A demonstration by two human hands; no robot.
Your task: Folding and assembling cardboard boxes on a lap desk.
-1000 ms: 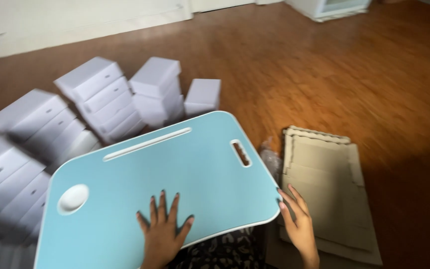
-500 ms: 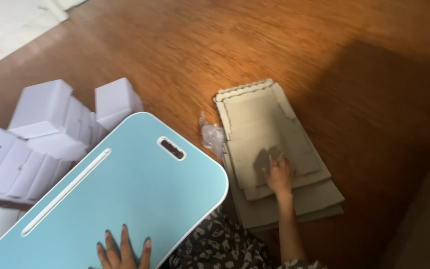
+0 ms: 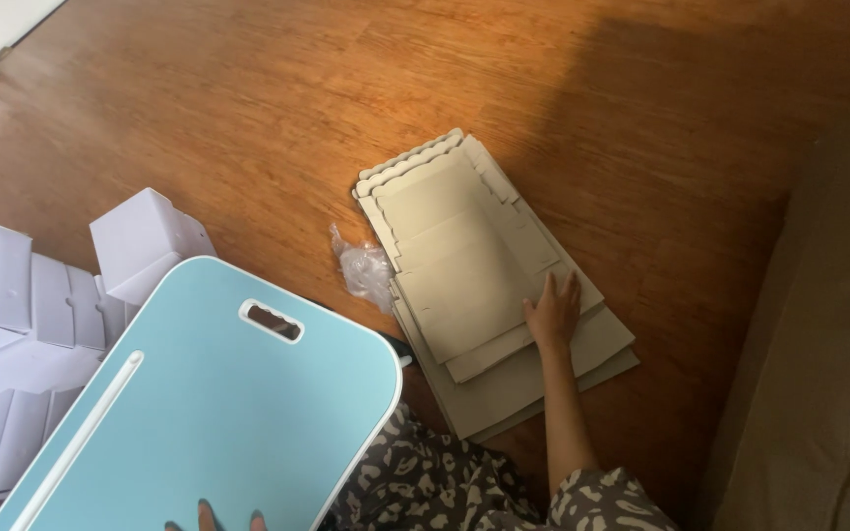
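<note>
Head view: the right hand (image 3: 553,310) lies flat, fingers spread and extended, on the stack of flattened cardboard box blanks (image 3: 464,265) that rests on the wooden floor (image 3: 248,108). It presses on the right edge of the top sheet and grips nothing; no finger is curled under an edge as far as can be seen. The stack sits to the person's front right, just beside the light blue lap desk (image 3: 209,413), with a crumpled piece of clear plastic (image 3: 364,270) between the two. The stack's long axis runs diagonally, from near the person's knee up and to the left, away from the body; the hand meets it about two thirds of the way along toward the near end. The sheets are fanned slightly, lower ones showing at the near and right sides.

Of the left hand (image 3: 228,518) only fingertips show at the bottom edge, resting on the lap desk's top; whether it grips anything cannot be told. It is well apart from the cardboard, so the right hand is plainly the nearer one. White folded boxes (image 3: 22,315) are piled to the left, beyond the desk.
</note>
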